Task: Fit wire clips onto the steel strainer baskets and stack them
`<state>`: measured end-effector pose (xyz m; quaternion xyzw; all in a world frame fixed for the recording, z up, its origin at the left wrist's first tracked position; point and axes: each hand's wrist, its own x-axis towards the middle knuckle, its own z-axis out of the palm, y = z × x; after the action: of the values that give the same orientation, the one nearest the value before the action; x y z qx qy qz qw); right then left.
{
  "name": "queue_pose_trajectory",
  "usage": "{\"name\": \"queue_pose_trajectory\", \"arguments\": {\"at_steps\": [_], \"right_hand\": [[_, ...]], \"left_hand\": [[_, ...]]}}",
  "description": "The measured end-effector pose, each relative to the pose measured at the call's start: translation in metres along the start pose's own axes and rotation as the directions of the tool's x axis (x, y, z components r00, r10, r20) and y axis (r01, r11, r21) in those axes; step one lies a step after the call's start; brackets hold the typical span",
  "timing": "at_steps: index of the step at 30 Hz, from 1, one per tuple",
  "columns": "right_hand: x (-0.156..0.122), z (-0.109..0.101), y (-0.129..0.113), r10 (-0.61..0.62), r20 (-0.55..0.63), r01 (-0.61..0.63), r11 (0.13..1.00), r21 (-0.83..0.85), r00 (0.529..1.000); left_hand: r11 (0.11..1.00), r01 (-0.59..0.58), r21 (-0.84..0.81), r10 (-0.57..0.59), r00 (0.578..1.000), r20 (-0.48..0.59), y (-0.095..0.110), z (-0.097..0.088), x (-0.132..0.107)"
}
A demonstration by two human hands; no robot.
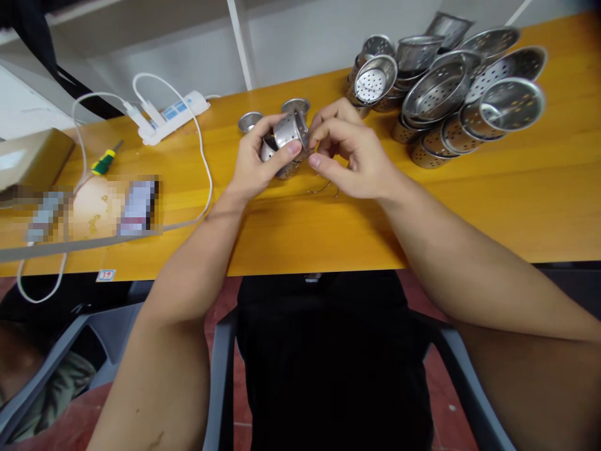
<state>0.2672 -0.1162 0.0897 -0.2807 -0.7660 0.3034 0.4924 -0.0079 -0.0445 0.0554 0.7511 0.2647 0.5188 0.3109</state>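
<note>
My left hand point(251, 163) is wrapped around a small perforated metal cup point(288, 129), tilted on its side above the table. Its thumb presses on the cup's wall. Close by the cup's right end, my right hand point(359, 150) has its thumb and fingers curled in a pinch; what sits between the fingertips is too small to make out. Under the held cup, another perforated metal cup point(268, 149) shows partly, mostly hidden by my left hand. A thin bent wire point(320, 189) lies on the table below my right hand.
Two small metal cups point(250, 120) stand behind my left hand. Stacked perforated metal cups point(436, 94) crowd the back right. To the left are a power strip point(176, 119) with white cables, a screwdriver point(104, 161), a blurred-out phone-like object point(137, 207) and a cardboard box point(35, 160).
</note>
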Motion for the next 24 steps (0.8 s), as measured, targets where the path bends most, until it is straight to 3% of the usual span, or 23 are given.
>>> {"name": "queue_pose_trajectory", "arguments": {"at_steps": [5, 11, 17, 20, 24], "right_hand": [[0.001, 0.002, 0.001, 0.046, -0.035, -0.045, 0.998, 0.052, 0.998], [0.005, 0.004, -0.011, 0.069, -0.061, -0.066, 0.996, 0.06, 0.996], [0.009, 0.009, -0.013, 0.04, -0.124, -0.031, 0.997, 0.071, 0.991], [0.013, 0.012, -0.005, 0.029, -0.167, 0.004, 0.98, 0.198, 0.985], [0.018, 0.002, -0.001, 0.167, -0.171, -0.095, 0.927, 0.364, 0.971]], "left_hand": [[0.999, 0.021, -0.024, -0.02, 0.999, 0.045, 0.006, 0.003, -0.002], [0.989, -0.137, -0.053, 0.141, 0.985, 0.098, -0.003, 0.007, -0.005], [0.996, -0.086, -0.023, 0.088, 0.993, 0.076, 0.002, 0.006, -0.005], [0.994, -0.105, -0.037, 0.107, 0.991, 0.079, -0.004, 0.005, -0.003], [0.985, -0.161, -0.064, 0.163, 0.986, 0.023, -0.014, 0.003, 0.0]]}}
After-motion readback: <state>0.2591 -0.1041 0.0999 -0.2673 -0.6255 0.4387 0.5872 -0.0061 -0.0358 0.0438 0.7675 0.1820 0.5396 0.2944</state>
